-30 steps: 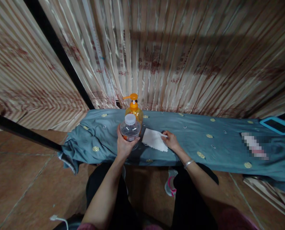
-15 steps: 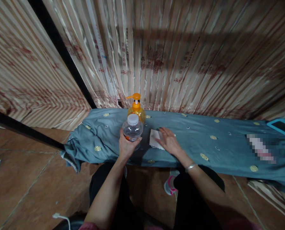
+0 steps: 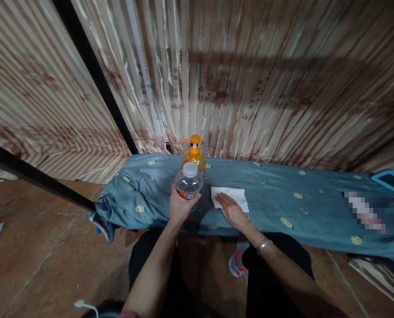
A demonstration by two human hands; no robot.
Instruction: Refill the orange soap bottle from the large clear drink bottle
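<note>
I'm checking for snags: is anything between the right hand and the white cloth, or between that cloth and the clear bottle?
Nothing visible blocks either: the right hand lies on the white cloth. Only patterned sheet shows between cloth and clear bottle, whose near side the left hand grips. The pump bottle stands behind.

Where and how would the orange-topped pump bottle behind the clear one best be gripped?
The pump bottle is probably best held around its rounded yellow body, below the orange pump head, coming from the person's right. It stands upright with its spout pointing left, and the clear bottle, with the left hand around it, blocks the front.
</note>
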